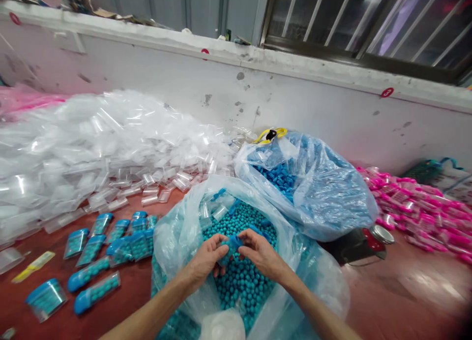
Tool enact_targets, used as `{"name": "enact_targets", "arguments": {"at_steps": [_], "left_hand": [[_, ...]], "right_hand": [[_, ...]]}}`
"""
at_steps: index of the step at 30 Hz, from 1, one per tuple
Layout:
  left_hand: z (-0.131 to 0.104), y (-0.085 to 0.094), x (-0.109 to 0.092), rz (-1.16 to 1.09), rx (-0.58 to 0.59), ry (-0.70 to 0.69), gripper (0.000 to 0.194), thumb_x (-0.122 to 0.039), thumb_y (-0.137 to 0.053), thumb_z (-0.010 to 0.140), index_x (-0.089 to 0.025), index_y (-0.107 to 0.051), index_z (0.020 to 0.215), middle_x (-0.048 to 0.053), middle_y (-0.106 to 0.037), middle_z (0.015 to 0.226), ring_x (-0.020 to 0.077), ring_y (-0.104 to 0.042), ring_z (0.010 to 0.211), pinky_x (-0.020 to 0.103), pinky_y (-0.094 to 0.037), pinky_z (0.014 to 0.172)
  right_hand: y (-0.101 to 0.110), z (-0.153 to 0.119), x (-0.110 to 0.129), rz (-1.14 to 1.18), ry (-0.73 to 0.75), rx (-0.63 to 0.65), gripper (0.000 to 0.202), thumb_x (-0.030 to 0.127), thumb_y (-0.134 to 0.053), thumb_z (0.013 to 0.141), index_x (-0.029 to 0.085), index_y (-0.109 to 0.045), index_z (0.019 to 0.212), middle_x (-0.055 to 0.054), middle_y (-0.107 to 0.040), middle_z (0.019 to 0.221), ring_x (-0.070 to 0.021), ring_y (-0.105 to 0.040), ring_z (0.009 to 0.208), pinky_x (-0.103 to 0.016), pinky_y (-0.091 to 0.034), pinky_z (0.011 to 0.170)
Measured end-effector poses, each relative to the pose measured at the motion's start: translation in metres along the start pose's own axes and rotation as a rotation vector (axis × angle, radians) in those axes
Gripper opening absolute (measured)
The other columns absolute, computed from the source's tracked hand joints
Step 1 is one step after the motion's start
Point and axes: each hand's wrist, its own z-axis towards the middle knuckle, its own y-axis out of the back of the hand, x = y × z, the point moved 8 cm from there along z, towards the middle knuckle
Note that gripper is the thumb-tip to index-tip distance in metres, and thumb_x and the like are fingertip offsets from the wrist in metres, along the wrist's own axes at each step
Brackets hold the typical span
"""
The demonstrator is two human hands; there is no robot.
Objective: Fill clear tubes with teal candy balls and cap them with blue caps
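Note:
Over an open plastic bag (173, 231) of teal beads (247, 281), both my hands come together on one small clear container (232, 245). It appears to hold teal beads and has a blue cap. My left hand (206, 258) grips its body, fingers wrapped round it. The thumb and fingers of my right hand (261, 254) pinch the blue cap end; whether the cap is fully seated cannot be seen. Several empty clear containers (220, 212) and a few blue caps lie on the beads behind my hands.
Left on the red table (405, 291) lie several filled containers with blue caps (92, 250) and a yellow cutter (34, 267). Behind them rises a heap of clear containers (110, 148). A bag of blue caps (324, 182) stands behind, pink-capped containers (424, 209) at right.

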Motion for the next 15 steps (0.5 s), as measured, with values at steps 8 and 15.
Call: {"name": "enact_targets", "arguments": {"at_steps": [8,15], "left_hand": [[-0.004,-0.008,-0.003,-0.007,0.012,0.035,0.037,-0.047,-0.055,0.071,-0.018,-0.043,0.091,-0.004,-0.056,0.063,0.0037,-0.046,0.033,0.013,-0.024,0.028],[-0.004,-0.013,-0.005,-0.046,0.022,0.021,0.045,-0.048,-0.057,0.069,-0.018,-0.041,0.099,-0.003,-0.057,0.063,0.0032,-0.044,0.032,0.013,-0.024,0.028]], "right_hand": [[0.002,-0.011,0.025,-0.315,0.200,-0.149,0.021,0.015,-0.044,0.080,0.022,-0.056,0.096,-0.004,-0.059,0.093,-0.0170,-0.053,0.088,-0.030,-0.040,0.080],[0.003,-0.011,-0.003,0.024,-0.049,-0.158,0.022,0.022,-0.039,0.084,0.020,-0.051,0.102,0.000,-0.059,0.076,-0.0127,-0.054,0.063,-0.023,-0.043,0.058]]}}
